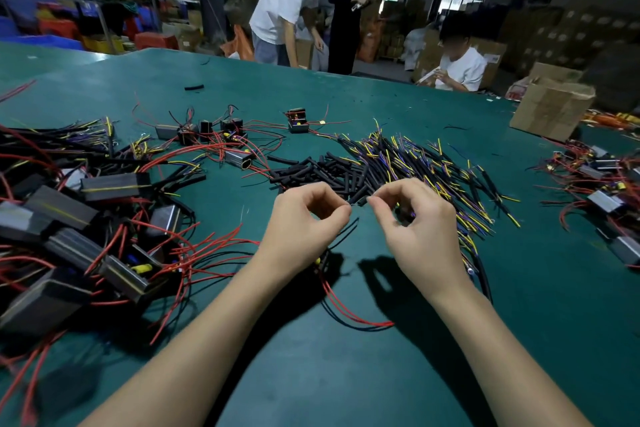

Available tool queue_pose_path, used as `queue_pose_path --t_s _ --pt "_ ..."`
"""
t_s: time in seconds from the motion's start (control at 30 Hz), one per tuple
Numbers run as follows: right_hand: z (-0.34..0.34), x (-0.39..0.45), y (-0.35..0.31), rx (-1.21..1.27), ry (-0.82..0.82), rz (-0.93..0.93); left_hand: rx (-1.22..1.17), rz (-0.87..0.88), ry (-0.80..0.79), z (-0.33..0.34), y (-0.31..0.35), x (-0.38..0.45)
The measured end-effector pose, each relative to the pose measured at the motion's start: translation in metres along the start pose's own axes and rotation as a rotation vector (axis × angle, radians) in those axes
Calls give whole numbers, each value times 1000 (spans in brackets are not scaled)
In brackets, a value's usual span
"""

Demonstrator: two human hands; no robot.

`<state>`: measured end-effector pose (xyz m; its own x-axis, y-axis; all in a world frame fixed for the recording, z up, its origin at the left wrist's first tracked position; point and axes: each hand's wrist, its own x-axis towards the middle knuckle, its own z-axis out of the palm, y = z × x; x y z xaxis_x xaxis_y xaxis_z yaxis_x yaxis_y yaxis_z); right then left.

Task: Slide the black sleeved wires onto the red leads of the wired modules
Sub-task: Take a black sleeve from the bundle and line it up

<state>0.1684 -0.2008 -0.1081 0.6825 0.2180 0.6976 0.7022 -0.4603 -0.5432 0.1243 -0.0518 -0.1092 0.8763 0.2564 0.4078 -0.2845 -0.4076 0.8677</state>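
While both hands worked above the green table [346, 374], the job looked only partly done, judging by the heaps. At far left lay a heap of wired modules [69, 218], black blocks with loose red leads [194, 246]; too tangled to count exactly, it held at least ten. Behind it sat a smaller cluster of modules [207, 135], roughly six, and one more module [298, 121] stood apart. The left hand [304, 218] had thumb and forefinger pinched on something thin at their tips, apparently a wire end; what exactly could not be told. A red lead [346, 308] and a black wire trailed from under that hand across the table. Just beyond the fingertips lay a pile of short black sleeves [329, 173], dozens of them. The right hand [412, 218] pinched likewise, its tips nearly touching the left's. Past it spread the black sleeved wires [433, 166] with yellow and purple ends, many dozens, seemingly unused. At far right lay another heap of modules [602, 191], perhaps six, beside one cardboard box [550, 107]. Much appeared to remain.
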Motion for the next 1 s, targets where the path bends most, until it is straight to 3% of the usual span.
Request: queue_pose_path --t_s 0.33,1.0 --pt "-5 2 -2 357 -212 412 128 246 64 3 -7 -3" --pt "-19 6 3 286 -345 340 331 409 -50 0 -4 -8"
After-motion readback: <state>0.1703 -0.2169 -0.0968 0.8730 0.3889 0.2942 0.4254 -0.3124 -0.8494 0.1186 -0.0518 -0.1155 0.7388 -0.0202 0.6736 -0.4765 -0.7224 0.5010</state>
